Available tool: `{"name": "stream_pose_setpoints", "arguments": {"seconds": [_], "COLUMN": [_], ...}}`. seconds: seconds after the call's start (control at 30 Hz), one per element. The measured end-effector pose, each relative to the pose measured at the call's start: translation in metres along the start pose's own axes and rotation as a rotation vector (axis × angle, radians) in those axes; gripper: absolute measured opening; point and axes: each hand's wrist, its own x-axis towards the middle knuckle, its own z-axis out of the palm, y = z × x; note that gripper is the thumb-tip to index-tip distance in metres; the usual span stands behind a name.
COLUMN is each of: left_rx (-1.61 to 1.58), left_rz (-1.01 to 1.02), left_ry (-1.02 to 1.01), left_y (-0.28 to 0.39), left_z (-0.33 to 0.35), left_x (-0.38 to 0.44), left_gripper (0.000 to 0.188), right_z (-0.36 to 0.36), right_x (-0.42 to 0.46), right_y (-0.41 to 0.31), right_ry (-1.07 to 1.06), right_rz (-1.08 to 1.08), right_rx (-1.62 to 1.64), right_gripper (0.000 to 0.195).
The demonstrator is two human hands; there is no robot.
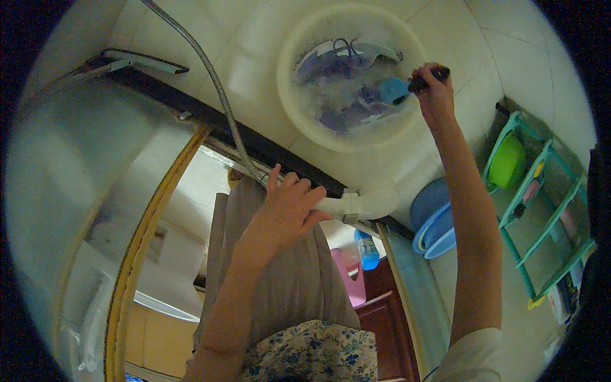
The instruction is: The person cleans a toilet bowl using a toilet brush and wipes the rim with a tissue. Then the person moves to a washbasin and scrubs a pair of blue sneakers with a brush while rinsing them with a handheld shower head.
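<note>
A round whitish basin (353, 146) of cloudy water stands on the tiled floor, with a pair of soaked purple and white shoes (343, 112) in it. At its right rim my right hand (435, 93) grips the black handle of a brush (428, 79), whose blue head lies over the lower shoe. My left hand (292, 205) has its fingers spread over the handle of a white shower head (377, 201), which is joined to a metal hose (212, 79). Whether the fingers close round it cannot be told.
A green rack (525, 260) with a bright green bowl (507, 161) stands at the right, beside stacked blue basins (437, 219). A dark door sill (157, 98) crosses between the basin and my legs. A floor squeegee (143, 62) lies at upper left.
</note>
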Motion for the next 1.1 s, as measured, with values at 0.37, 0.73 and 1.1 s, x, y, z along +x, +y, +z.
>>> {"name": "stream_pose_setpoints", "arguments": {"seconds": [0.37, 0.73, 1.1], "left_rx": [0.045, 0.044, 0.136], "left_rz": [-0.052, -0.054, -0.070], "left_ry": [-0.043, 0.017, -0.038], "left_y": [-0.001, -0.004, -0.008], "left_z": [-0.011, -0.013, -0.008], "left_x": [0.000, 0.001, -0.004], "left_gripper": [0.035, 0.035, 0.036], "right_z": [-0.054, -0.044, -0.009], "right_x": [-0.070, -0.065, -0.038], "right_y": [0.063, 0.075, 0.096], "right_ry": [0.276, -0.271, -0.221], "right_rz": [-0.041, -0.350, -0.345], "right_rx": [-0.515, -1.717, -1.501], "right_gripper": [0.032, 0.040, 0.045]}}
